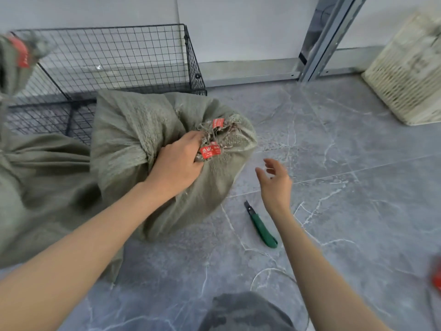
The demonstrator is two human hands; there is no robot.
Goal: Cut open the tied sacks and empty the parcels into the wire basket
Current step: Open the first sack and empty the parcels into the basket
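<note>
A grey-green woven sack (133, 130) stands on the floor in front of the black wire basket (119, 56). Its neck is bunched and tied, with red tags (210, 150) on the tie. My left hand (177, 163) grips the gathered neck just below the tags. My right hand (276, 180) hovers to the right of the sack with fingers spread, holding nothing. A green utility knife (261, 226) lies on the floor below my right hand. A second sack (43, 177) lies at the left, touching the first.
A third sack with a red tag (16, 58) is blurred at the far left edge. A pale woven basket (410, 75) stands at the back right. A metal door frame (319, 44) rises behind. My knee (245, 311) is at the bottom; something red (436, 275) shows at the right edge.
</note>
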